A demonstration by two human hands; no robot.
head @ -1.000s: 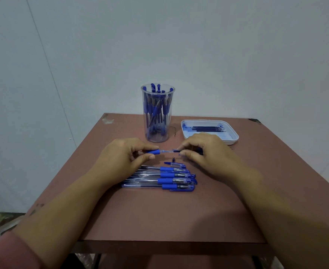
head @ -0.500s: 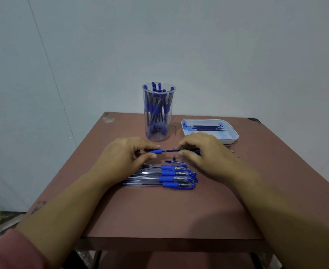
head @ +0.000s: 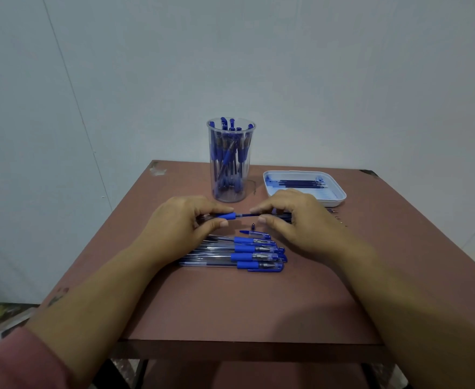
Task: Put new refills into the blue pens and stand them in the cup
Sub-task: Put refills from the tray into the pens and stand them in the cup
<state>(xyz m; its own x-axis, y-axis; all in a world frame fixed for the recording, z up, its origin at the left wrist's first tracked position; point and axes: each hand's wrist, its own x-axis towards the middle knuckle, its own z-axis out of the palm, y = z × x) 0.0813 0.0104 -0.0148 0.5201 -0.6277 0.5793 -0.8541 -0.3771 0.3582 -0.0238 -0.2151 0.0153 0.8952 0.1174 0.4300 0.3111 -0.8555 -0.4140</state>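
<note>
Left hand [head: 180, 223] pinches pen barrel [head: 227, 216] level. Right hand [head: 295, 220] pinches refill [head: 244, 215], lined up with barrel mouth, likely for insertion. Nose cone [head: 253, 226] and cap [head: 254, 233] parked just nearside of fingertips. Cup [head: 230, 161] just beyond hands.

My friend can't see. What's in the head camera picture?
The left hand grips a blue pen while the right hand pinches a refill poking from its end, over a brown table. More pens lie nearer; a clear cup of pens and a white tray stand behind.
</note>
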